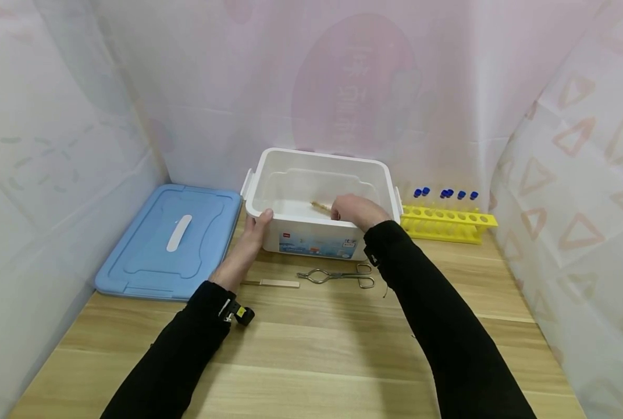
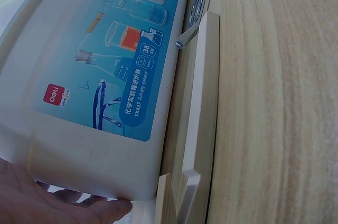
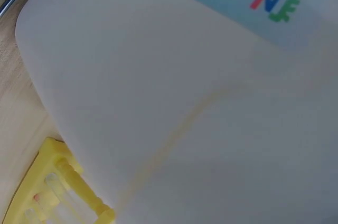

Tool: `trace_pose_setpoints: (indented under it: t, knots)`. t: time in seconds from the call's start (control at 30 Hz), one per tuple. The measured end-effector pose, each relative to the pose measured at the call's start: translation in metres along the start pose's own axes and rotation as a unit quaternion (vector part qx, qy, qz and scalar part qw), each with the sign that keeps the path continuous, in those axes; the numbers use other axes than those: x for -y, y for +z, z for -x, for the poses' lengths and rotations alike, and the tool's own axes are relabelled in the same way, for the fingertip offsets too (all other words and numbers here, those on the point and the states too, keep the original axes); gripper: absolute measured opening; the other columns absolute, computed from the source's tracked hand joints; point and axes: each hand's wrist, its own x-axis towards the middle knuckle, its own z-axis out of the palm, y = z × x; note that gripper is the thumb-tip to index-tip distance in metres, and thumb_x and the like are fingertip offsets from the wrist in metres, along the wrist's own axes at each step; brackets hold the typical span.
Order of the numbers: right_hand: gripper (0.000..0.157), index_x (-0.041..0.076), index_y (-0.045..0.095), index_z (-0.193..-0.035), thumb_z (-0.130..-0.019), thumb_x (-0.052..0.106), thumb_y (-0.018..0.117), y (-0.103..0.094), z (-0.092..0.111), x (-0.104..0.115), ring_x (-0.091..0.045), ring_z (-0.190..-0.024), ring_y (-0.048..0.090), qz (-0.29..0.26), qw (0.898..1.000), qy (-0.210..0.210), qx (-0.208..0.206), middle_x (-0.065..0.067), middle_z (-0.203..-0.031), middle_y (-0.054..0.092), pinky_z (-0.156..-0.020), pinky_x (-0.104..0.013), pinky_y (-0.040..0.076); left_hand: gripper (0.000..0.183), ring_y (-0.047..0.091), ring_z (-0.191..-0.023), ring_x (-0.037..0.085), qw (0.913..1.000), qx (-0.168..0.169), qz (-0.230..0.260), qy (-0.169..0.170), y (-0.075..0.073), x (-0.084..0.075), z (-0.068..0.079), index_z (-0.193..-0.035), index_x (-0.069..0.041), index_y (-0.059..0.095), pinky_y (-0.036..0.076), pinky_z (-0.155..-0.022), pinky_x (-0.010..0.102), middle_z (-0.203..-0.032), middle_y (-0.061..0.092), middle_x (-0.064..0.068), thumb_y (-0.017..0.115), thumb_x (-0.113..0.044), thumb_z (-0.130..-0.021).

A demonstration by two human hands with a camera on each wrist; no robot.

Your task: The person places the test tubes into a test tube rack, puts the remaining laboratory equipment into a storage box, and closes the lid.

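A white plastic box [image 1: 311, 241] with a blue chemistry-set label stands at the back of the table. My left hand [image 1: 248, 240] grips its front left corner, thumb up at the rim; in the left wrist view the fingers lie along the box's side. My right hand [image 1: 359, 210] reaches over the front wall into the box, its fingers bent. A thin tan rod [image 1: 320, 206] juts out from those fingers to the left. The front wall hides my right fingertips. Metal tongs [image 1: 337, 275] and a flat wooden clamp [image 1: 277, 283] lie in front of the box.
At the left lies a blue lid [image 1: 149, 244] with a white handle. A yellow rack [image 1: 444, 224] stands right beside the box, holding several blue-capped tubes [image 1: 449, 193]. White patterned cloth [image 1: 238, 105] hangs behind and along both sides of the wooden table [image 1: 311, 361].
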Motion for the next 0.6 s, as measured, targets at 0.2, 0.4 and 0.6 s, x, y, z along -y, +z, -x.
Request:
trace_pose_setpoints:
  t: [0.2,0.4,0.6]
  knots:
    - [0.044,0.024,0.026,-0.074,-0.097,-0.003,0.052,0.002,-0.004,-0.002,-0.019,-0.073,0.021,-0.050,0.998,0.026,0.033,0.002,-0.079,0.020,-0.072,-0.035,0.022,0.097,-0.001,-0.186,0.043,1.0000,0.003,0.002,0.000,-0.001,0.001,0.000,-0.185,-0.048,-0.017,0.004,-0.143,0.085,-0.199,-0.008,0.011,0.041,-0.076,-0.112]
    - [0.025,0.008,0.078,-0.107,-0.118,0.013,0.056,0.000,-0.011,-0.003,-0.030,-0.111,0.068,-0.032,0.999,0.012,0.035,-0.011,-0.123,0.077,-0.106,-0.045,0.058,0.095,-0.001,-0.186,0.041,1.0000,0.002,0.009,0.001,-0.001,0.002,-0.001,-0.186,-0.047,-0.013,0.003,-0.144,0.083,-0.199,-0.007,0.010,0.042,-0.075,-0.113]
    - [0.039,0.001,0.073,-0.154,-0.124,0.021,0.058,-0.003,-0.020,-0.003,-0.039,-0.153,0.067,-0.014,0.998,-0.033,-0.045,-0.020,-0.160,0.073,-0.134,-0.056,0.051,0.096,0.000,-0.186,0.042,1.0000,0.000,0.008,0.001,-0.002,0.002,-0.001,-0.187,-0.045,-0.013,0.003,-0.144,0.084,-0.199,-0.007,0.011,0.041,-0.073,-0.113]
